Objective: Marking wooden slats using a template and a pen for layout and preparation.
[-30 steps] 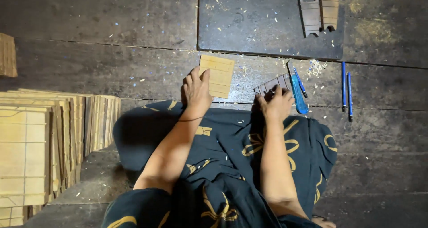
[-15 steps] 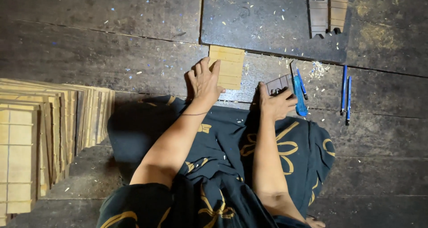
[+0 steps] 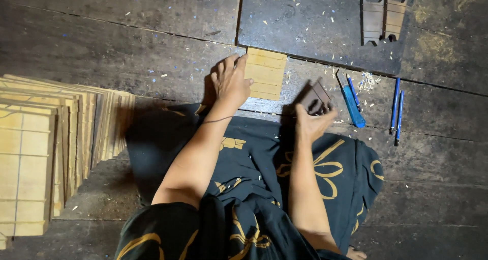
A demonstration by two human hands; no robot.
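My left hand rests on the left edge of a small pale wooden slat panel that lies flat on the dark plank floor. My right hand grips a dark brown ridged wooden block, lifted a little off the floor just right of the panel. Both forearms reach out over my lap, which is covered by a dark cloth with yellow patterns.
A blue-handled cutter lies right of the block, with two blue pens farther right. A dark notched wooden jig sits at the top right. Stacks of pale slat panels fill the left. Wood shavings dot the floor.
The view has shifted slightly. My right hand has tilted and raised the dark block off the floor. My left hand stays on the pale panel.
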